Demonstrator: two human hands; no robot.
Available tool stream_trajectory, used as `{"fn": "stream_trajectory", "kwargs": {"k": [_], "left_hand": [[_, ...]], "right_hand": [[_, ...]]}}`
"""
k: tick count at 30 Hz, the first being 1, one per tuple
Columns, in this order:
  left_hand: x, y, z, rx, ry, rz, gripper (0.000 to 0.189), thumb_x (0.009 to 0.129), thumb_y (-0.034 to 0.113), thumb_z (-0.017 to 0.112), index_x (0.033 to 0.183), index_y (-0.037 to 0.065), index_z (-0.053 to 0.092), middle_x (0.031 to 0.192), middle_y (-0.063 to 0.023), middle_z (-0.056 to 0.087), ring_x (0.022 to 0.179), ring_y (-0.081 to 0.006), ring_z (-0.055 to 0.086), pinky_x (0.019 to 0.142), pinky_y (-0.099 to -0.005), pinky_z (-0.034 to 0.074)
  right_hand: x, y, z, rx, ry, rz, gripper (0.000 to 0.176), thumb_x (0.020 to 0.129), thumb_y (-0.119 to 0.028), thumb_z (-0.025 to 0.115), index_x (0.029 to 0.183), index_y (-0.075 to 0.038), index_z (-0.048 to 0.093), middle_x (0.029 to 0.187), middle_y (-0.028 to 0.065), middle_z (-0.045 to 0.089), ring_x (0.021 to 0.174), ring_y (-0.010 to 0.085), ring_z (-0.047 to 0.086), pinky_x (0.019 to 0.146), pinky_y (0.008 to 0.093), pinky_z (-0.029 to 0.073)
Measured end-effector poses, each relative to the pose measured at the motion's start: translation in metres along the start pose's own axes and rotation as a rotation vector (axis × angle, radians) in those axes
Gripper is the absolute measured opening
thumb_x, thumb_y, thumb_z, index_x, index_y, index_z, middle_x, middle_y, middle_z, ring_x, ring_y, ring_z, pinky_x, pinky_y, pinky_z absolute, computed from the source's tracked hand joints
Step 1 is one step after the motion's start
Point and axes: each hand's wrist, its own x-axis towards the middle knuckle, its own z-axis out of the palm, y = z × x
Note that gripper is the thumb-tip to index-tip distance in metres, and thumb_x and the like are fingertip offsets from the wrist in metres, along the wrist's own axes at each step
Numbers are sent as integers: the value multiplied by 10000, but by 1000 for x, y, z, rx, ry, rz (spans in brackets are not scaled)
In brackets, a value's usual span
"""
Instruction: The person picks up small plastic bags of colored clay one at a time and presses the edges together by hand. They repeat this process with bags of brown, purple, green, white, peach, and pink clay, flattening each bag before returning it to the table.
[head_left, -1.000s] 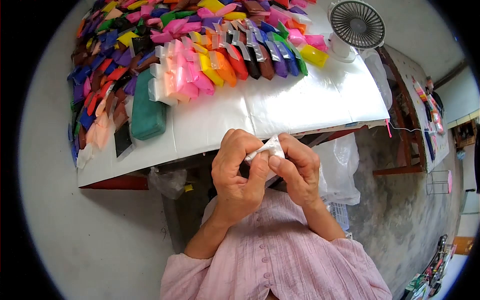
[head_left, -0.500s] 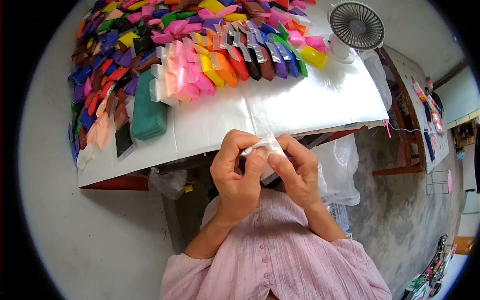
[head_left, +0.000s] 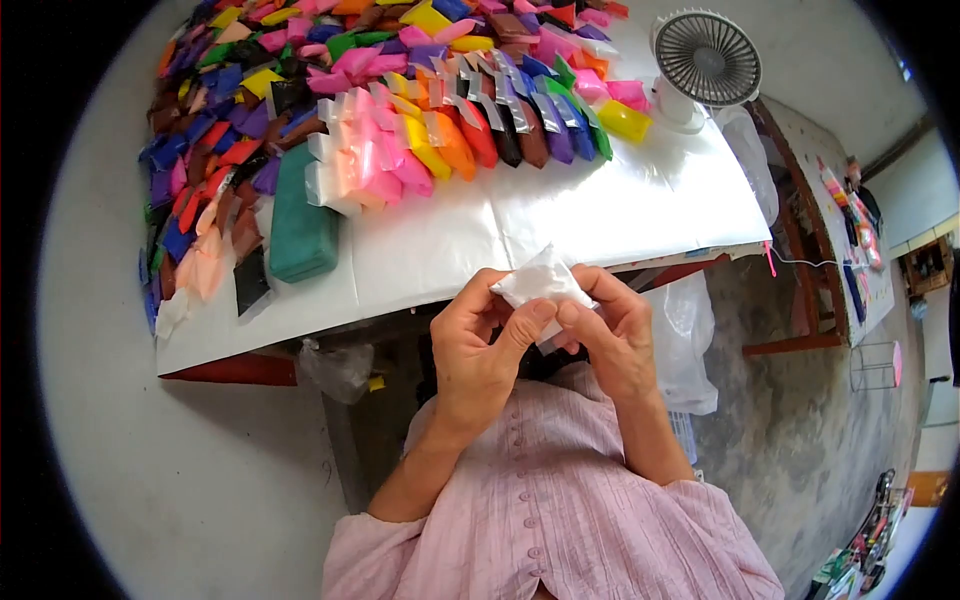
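A small white packet (head_left: 545, 283) is held between my two hands, in front of the table's near edge. My left hand (head_left: 485, 345) grips its left side, thumb on the front face. On the right side my right hand (head_left: 615, 330) pinches it, the thumb beside the other thumb. The remaining fingers curl behind the packet and are partly hidden. Beyond the hands, overlapping rows of coloured packets (head_left: 455, 140) lie on the white table (head_left: 430, 250), with white and pink ones at the left end and green at the right.
A teal block (head_left: 303, 215) sits left of the rows. A large heap of mixed coloured packets (head_left: 220, 130) covers the table's far left. At the right corner stands a fan (head_left: 706, 60). Clear plastic bags (head_left: 682, 340) hang below the table edge.
The white packet has been opened out flatter and shows more of its face. Both hands have shifted slightly, with the right hand moving a little to the right.
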Motion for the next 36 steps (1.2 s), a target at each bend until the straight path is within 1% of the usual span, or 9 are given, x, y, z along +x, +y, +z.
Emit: {"fn": "stream_trajectory", "kwargs": {"k": [7,13,16,19,24,27,28,31,36], "left_hand": [[-1,-6,4,-5,67,66,155,912,111,680,963,-20,616,797,24,595,711,-24,505,632,-186,422],[-1,-5,5,-96,144,91,187,905,115,689,1008,-22,614,841,12,605,743,-30,523,657,-191,430],[-1,-4,0,-57,44,71,223,922,155,673,1048,-18,610,859,8,604,758,-33,523,660,-186,423],[3,8,-6,46,55,26,310,944,276,624,1045,-17,607,873,-26,621,689,-57,518,629,-213,433],[9,18,-18,124,-69,-80,213,938,208,578,915,5,639,726,1,596,596,-43,491,547,-196,406],[7,16,-16,1,-94,-103,147,936,140,589,915,0,627,727,31,567,614,-18,449,554,-188,360],[6,16,-16,15,-100,-103,145,934,136,587,917,-2,628,729,31,569,617,-17,454,555,-187,362],[7,16,-16,54,-118,-120,147,927,132,591,923,-9,631,733,28,576,625,-16,466,559,-183,366],[15,15,-15,79,-159,-142,175,918,162,633,941,-12,639,741,17,594,623,-13,470,555,-182,372]], "right_hand": [[2,4,3,-57,11,-86,147,916,-130,654,970,5,632,761,-20,599,639,24,519,561,167,411],[-4,9,9,37,33,26,209,906,-181,683,980,7,631,749,-22,596,616,12,499,525,165,381],[0,9,3,93,64,17,218,890,-177,697,990,4,629,731,-23,585,608,10,490,510,172,360],[4,-9,-12,-104,-54,36,200,873,-152,702,984,-4,625,706,-26,571,600,15,487,505,182,353],[24,-26,-23,-315,-249,45,163,857,-147,704,892,-6,630,683,-34,546,601,20,465,507,188,347],[28,-28,-17,-190,-170,13,172,854,-149,699,787,-28,596,675,-50,516,586,23,430,497,197,321],[30,-23,-20,-193,-141,-10,258,851,-151,694,684,-51,524,640,-68,457,567,27,375,489,215,287],[34,-20,-23,-262,-187,-35,346,853,-165,695,630,-58,453,609,-77,395,563,27,326,488,226,267],[37,-24,-19,-381,-185,-54,311,854,-172,694,651,-34,504,603,-77,393,573,25,328,488,231,272]]}}
